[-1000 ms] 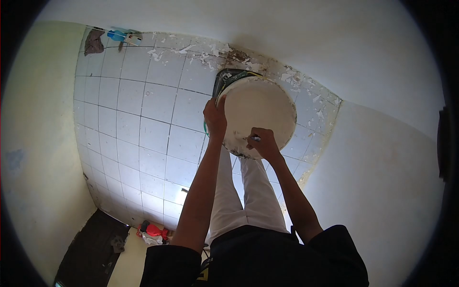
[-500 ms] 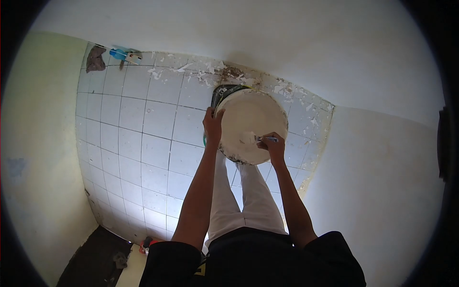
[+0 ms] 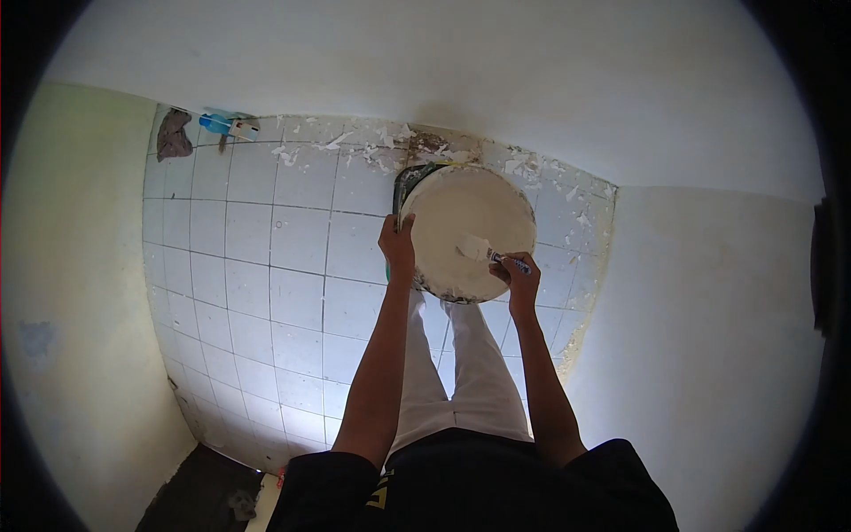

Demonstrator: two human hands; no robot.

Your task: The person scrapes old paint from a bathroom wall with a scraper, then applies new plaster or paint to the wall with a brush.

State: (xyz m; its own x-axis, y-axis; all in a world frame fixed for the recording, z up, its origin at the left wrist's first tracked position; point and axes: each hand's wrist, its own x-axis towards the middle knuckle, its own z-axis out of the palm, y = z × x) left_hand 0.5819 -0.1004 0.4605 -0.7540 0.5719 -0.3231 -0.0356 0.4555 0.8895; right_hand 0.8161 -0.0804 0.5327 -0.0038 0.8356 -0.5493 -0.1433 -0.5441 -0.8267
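A wide round bucket (image 3: pixel 456 199) holds cream-coloured paint, its rim crusted with dried paint and dark marks. My left hand (image 3: pixel 398 239) is closed on the bucket's left rim, thumb at the inner edge and fingers outside. My right hand (image 3: pixel 521 273) grips the patterned blue-and-white handle of a paintbrush (image 3: pixel 477 248) over the right part of the bucket. The brush's broad head is coated in cream and points left, at the paint; whether it dips in is hard to tell. Behind the bucket's upper left side shows a black container (image 3: pixel 406 180), mostly hidden.
White floor tiles (image 3: pixel 297 230) lie around, with paint flakes (image 3: pixel 377 151) scattered along the wall. A brown rag (image 3: pixel 175 135), a blue object (image 3: pixel 214 123) and a small pale box (image 3: pixel 244 130) lie at the upper left. Pale walls (image 3: pixel 691 293) enclose the corner.
The paintbrush has tilted, and more of its cream-coated head shows above the paint. My right hand has shifted slightly right and down. My left hand stays on the rim; the view has shifted a little.
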